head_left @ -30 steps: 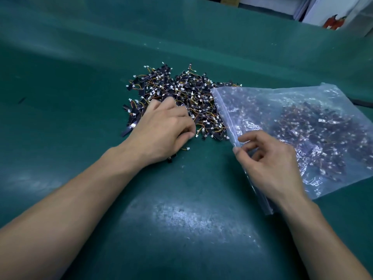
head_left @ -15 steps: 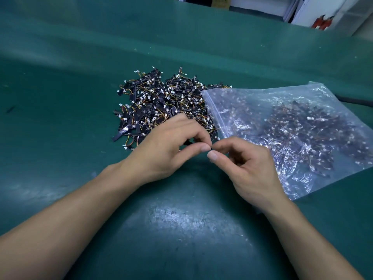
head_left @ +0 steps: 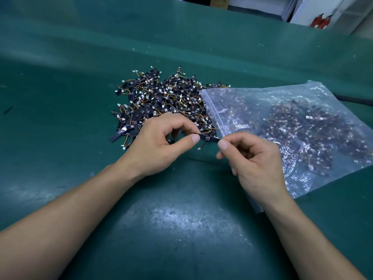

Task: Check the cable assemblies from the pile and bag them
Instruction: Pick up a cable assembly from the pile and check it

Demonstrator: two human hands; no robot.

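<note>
Cable assembly (head_left: 209,138) under check sits just above the tabletop (head_left: 60,110), a slim black strip pinched at both ends: our left hand (head_left: 157,146) takes the left tip, our right hand (head_left: 256,158) the right. We judge it light, the strip fairly stiff, its thin wire (head_left: 203,145) and white plug (head_left: 199,148) limp and quick to snag, so the ends are where to hold. On its far side lies the tangled pile (head_left: 161,102); right of that, the part-filled clear bag (head_left: 292,126), whose flat zip edge may hinder us.

Dim, cool overhead light. Soft glare patch on green table (head_left: 181,217) near bottom centre; sparkle on plastic bag (head_left: 292,126). Wide-angle bending at edges. Far background bright, perhaps slightly soft.
</note>
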